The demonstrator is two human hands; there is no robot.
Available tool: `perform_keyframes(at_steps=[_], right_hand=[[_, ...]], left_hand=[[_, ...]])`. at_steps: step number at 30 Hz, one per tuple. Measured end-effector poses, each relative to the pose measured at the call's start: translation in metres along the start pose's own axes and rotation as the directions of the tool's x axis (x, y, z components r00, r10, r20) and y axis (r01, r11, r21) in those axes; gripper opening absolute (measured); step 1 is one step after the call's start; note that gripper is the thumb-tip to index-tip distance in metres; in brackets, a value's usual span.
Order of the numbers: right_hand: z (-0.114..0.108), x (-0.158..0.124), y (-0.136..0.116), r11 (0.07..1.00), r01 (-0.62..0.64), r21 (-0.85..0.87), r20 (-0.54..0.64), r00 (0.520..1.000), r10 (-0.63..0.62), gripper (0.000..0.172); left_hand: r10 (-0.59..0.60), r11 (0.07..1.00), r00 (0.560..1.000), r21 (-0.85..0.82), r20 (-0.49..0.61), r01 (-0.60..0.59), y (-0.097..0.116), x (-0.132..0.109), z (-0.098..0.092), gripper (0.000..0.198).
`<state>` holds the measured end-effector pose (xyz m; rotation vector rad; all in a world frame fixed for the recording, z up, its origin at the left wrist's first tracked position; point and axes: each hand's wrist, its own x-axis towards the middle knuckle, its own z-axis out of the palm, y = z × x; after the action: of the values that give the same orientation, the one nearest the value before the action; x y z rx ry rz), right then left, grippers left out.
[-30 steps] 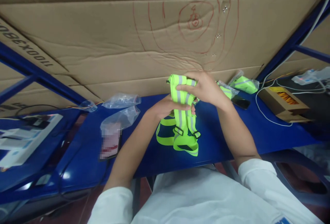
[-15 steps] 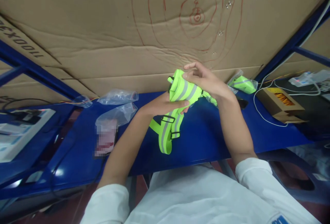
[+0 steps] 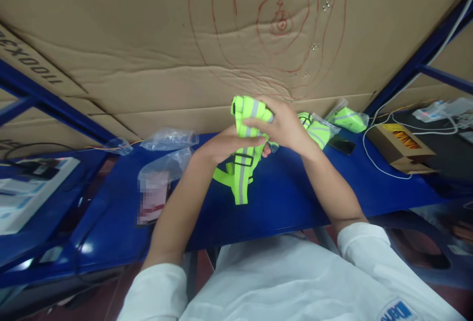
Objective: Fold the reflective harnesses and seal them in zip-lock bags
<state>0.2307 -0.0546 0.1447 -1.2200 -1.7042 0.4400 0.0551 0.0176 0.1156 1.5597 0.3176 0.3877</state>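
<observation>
A neon yellow-green strap bundle (image 3: 245,114) with grey reflective stripes and black buckles is held up over the blue table. My left hand (image 3: 225,144) grips it from the left and below, thumb across its front. My right hand (image 3: 283,123) is wrapped round the bundle's upper right side. A loop of strap with a black buckle hangs under my left hand. Just right of my right hand, another green striped bundle in clear plastic (image 3: 318,131) lies on the table.
Blue table (image 3: 288,203) against a cardboard wall (image 3: 140,30). Clear plastic bags (image 3: 170,139) and a pink item (image 3: 153,198) lie left. At right are a bagged green bundle (image 3: 349,119), a dark phone (image 3: 342,144), a cardboard box (image 3: 402,148) and white cables.
My right hand has moved left and down, folding over the bundle, which now looks more compact. The hanging strap has shifted and shortened. The bagged bundle behind my right hand shows more.
</observation>
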Motion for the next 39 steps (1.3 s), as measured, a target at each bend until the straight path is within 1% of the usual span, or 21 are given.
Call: perform_keyframes(at_steps=[2,3,4,6,9,11,13,15,16,17,19,21,22,24,26,28,31,32,34,36,39], right_hand=[[-0.009,-0.002,-0.004,0.999,-0.015,0.043,-0.073,0.997,0.018,0.046],[-0.013,-0.003,-0.005,0.995,-0.044,0.089,-0.070,0.996,0.050,0.048],[-0.016,-0.004,-0.005,0.985,-0.084,0.149,-0.041,0.995,0.091,0.049],[-0.018,-0.003,-0.003,0.943,-0.183,0.279,0.072,0.983,0.170,0.052],[-0.010,0.001,0.005,0.857,-0.318,0.406,0.218,0.944,0.247,0.054],[-0.002,0.005,0.011,0.852,-0.336,0.402,0.212,0.939,0.270,0.057],[0.003,0.007,0.016,0.919,-0.242,0.312,0.085,0.970,0.227,0.057],[0.004,0.007,0.015,0.986,-0.076,0.150,-0.038,0.996,0.082,0.052],[0.004,0.006,0.013,0.998,0.005,0.066,-0.048,0.999,-0.002,0.049],[0.003,0.004,0.010,0.997,0.072,-0.003,-0.017,0.997,-0.072,0.047],[0.002,0.000,0.004,0.984,0.148,-0.094,0.129,0.982,-0.136,0.050],[0.004,-0.002,0.000,0.977,0.155,-0.145,0.263,0.958,-0.113,0.052],[0.006,-0.003,0.000,0.975,0.153,-0.160,0.297,0.950,-0.101,0.051],[0.012,-0.002,0.000,0.974,0.154,-0.168,0.284,0.953,-0.102,0.044],[0.016,0.000,0.001,0.971,0.174,-0.163,0.209,0.968,-0.139,0.040],[0.015,0.001,-0.001,0.970,0.179,-0.165,0.137,0.978,-0.157,0.041],[0.006,-0.001,-0.007,0.981,0.112,-0.161,-0.008,0.993,-0.115,0.034],[0.002,-0.002,-0.009,0.987,0.074,-0.141,-0.055,0.995,-0.083,0.032],[-0.006,-0.003,-0.009,0.999,-0.019,-0.032,-0.092,0.996,0.016,0.039],[-0.011,-0.002,-0.006,0.980,-0.131,0.150,-0.027,0.990,0.137,0.047],[-0.010,0.002,0.003,0.866,-0.307,0.395,0.149,0.951,0.269,0.055]], left_hand=[[-0.048,0.998,0.997,0.038,0.068,0.046,0.001,0.000,-0.001,0.040],[-0.053,0.997,0.995,0.067,0.080,0.047,0.002,-0.001,-0.002,0.041],[-0.045,0.995,0.996,0.092,0.083,0.038,0.004,-0.002,-0.002,0.041],[-0.041,0.992,0.995,0.120,0.095,0.029,0.006,-0.005,-0.001,0.039],[-0.093,0.988,0.988,0.131,0.127,0.076,0.010,-0.009,0.002,0.040],[-0.097,0.989,0.988,0.127,0.121,0.081,0.012,-0.010,0.002,0.040],[-0.067,0.992,0.994,0.111,0.091,0.057,0.012,-0.010,0.000,0.037],[-0.051,0.994,0.996,0.103,0.069,0.044,0.012,-0.009,-0.003,0.034],[-0.057,0.993,0.996,0.104,0.066,0.050,0.012,-0.009,-0.004,0.033],[-0.064,0.993,0.996,0.104,0.063,0.058,0.013,-0.009,-0.006,0.033],[-0.077,0.992,0.996,0.103,0.054,0.071,0.014,-0.012,-0.010,0.036],[-0.087,0.989,0.995,0.121,0.053,0.080,0.017,-0.017,-0.013,0.040],[-0.090,0.987,0.994,0.139,0.057,0.082,0.018,-0.019,-0.015,0.041],[-0.098,0.979,0.993,0.185,0.062,0.085,0.020,-0.022,-0.017,0.042],[-0.089,0.976,0.994,0.205,0.065,0.074,0.020,-0.021,-0.019,0.040],[-0.065,0.985,0.993,0.164,0.102,0.048,0.016,-0.018,-0.019,0.040],[-0.073,0.997,0.990,0.026,0.123,0.071,0.008,-0.010,-0.016,0.047],[-0.085,0.996,0.991,0.002,0.099,0.085,0.006,-0.009,-0.014,0.049],[-0.089,0.996,0.995,0.034,0.034,0.087,0.004,-0.006,-0.010,0.044],[-0.058,0.990,0.998,0.126,0.014,0.056,0.006,-0.006,-0.006,0.038],[-0.074,0.978,0.997,0.200,0.030,0.066,0.010,-0.009,-0.004,0.037]])
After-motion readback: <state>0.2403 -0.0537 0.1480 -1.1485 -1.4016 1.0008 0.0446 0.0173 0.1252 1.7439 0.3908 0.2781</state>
